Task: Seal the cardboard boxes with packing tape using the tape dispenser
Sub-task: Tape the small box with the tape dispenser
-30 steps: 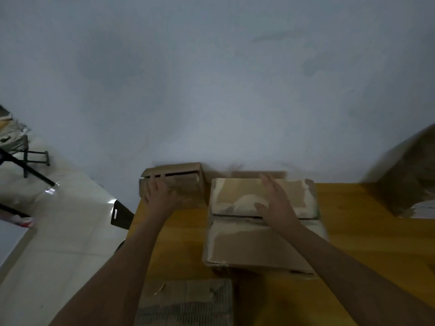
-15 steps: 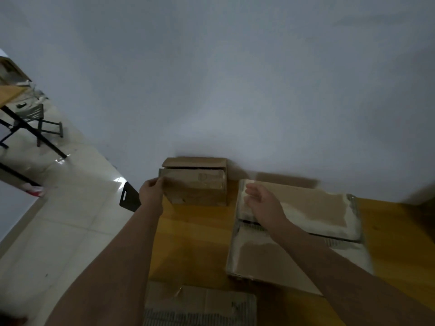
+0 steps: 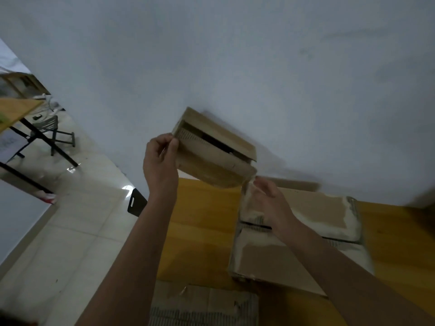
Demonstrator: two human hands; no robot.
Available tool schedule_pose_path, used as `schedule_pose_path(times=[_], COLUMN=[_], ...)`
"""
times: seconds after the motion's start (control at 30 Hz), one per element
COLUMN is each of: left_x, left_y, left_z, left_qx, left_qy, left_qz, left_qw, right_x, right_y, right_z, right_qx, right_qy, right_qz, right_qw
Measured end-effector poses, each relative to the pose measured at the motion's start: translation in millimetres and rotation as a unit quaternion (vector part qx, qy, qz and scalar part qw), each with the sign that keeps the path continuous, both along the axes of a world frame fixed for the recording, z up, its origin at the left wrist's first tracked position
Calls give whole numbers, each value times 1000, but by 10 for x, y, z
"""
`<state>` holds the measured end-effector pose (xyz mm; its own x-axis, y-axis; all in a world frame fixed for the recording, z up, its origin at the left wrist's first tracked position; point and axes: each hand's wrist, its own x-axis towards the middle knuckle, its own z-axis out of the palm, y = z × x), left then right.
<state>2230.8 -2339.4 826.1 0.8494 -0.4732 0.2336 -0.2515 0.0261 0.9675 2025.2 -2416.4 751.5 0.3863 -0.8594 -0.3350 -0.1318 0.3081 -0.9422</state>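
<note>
Boxes unsealed, dispenser not in sight

Small cardboard box (image 3: 213, 152) is up off the bench (image 3: 202, 222), tilted, its top flap gaping. My left hand (image 3: 160, 161) grips its left end with curled fingers. My right hand (image 3: 270, 201) hovers relaxed and empty, just under the box's lower right corner and above the flat box (image 3: 299, 238) lying on the bench. I see no tape on either seam and no tape dispenser anywhere, so I judge the sealing not yet begun: flaps to close, then taping.
</note>
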Motion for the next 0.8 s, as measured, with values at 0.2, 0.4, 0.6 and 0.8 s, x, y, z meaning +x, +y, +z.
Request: schedule_pose_path(times=[0.2, 0.4, 0.6, 0.8], left_x=[-722, -1827, -3141, -3978], left_y=[-23, -270, -338, -128], left_z=[404, 471, 95, -564], left_qx=[-43, -33, 39, 113], left_qy=[-6, 53, 69, 0], left_qz=[-115, -227, -347, -417], left_qw=[992, 972, 934, 902], right_x=[-634, -1828, -3163, -3980], right_y=[45, 144, 416, 835], right_z=[318, 670, 572, 28], right_qx=[-67, -155, -173, -134], right_qy=[-62, -76, -4, 75], right_qz=[-92, -243, -387, -449], right_qw=[992, 954, 906, 880])
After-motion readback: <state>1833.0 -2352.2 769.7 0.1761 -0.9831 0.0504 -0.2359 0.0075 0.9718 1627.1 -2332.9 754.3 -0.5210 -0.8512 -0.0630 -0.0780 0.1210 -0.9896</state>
